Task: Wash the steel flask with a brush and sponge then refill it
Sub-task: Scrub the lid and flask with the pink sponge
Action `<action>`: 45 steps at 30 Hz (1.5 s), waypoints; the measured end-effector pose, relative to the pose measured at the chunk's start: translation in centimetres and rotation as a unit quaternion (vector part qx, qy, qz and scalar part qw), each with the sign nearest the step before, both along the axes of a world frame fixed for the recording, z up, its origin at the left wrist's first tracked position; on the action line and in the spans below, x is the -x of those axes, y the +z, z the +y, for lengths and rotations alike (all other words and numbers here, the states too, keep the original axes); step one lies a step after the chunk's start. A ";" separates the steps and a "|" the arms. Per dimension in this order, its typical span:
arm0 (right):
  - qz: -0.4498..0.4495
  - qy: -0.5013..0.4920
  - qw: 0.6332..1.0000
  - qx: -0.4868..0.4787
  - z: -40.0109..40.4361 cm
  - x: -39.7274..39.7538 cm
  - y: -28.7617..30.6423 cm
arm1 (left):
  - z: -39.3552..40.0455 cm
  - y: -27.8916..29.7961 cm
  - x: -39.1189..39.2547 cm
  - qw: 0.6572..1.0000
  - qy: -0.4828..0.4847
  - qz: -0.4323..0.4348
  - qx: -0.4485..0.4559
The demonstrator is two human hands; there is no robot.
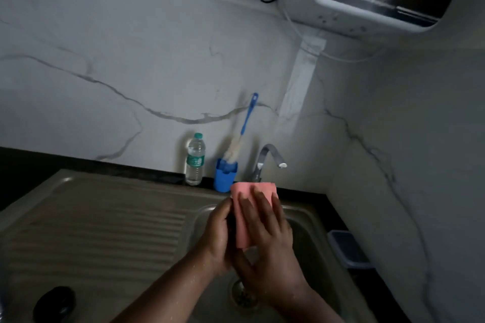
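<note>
Brush point(237, 145) in blue cup point(225, 175) | both hands' grip: pink sponge point(245, 214) | plastic bottle point(195, 158) holds water

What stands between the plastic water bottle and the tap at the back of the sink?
In the head view, a blue holder with the bottle brush standing in it sits between the water bottle and the tap.

The sponge point(253, 207) and both hands are hiding the flask; beside the drain point(242, 294), a dark object point(55, 303), perhaps its cap, is blurring out.
</note>
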State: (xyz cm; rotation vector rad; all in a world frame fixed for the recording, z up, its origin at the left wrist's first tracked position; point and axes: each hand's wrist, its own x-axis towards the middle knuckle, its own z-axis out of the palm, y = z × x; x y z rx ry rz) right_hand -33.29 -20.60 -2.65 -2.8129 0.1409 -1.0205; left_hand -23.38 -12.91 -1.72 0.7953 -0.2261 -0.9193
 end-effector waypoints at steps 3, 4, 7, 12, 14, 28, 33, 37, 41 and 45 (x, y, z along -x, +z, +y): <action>-0.016 0.061 0.998 -0.005 -2.9 0.9 0.5 | -1.9 0.6 1.3 1.000 0.007 -0.013 0.018; -0.027 0.092 0.995 -0.033 -3.9 1.4 0.9 | -2.5 0.6 1.6 0.999 0.020 -0.026 0.011; -0.064 0.146 0.973 -0.164 -6.9 2.9 2.4 | -4.4 0.9 3.2 0.998 0.043 -0.039 0.016; -0.065 0.133 0.971 -0.189 -10.4 3.9 2.0 | -8.6 2.2 5.5 0.987 0.101 -0.107 -0.061; -0.065 0.115 0.985 -0.113 -11.4 4.1 1.2 | -9.8 2.6 5.9 0.979 0.121 -0.140 -0.087; -0.079 0.157 0.952 -0.249 -12.5 2.0 1.6 | -10.9 1.3 4.8 0.985 0.162 -0.035 -0.037; -0.056 0.117 0.974 -0.185 -10.4 1.6 1.4 | -10.0 1.0 3.3 0.990 0.134 -0.025 -0.024; -0.059 0.113 0.974 -0.186 -9.6 1.2 1.1 | -9.4 0.7 2.6 0.990 0.108 -0.072 -0.047; -0.082 0.128 0.949 -0.276 -9.3 1.3 1.8 | -8.3 0.3 2.2 0.990 0.121 -0.057 -0.037; -0.058 0.091 0.971 -0.215 -8.2 1.7 1.0 | -8.3 0.8 1.9 0.994 0.094 -0.031 -0.046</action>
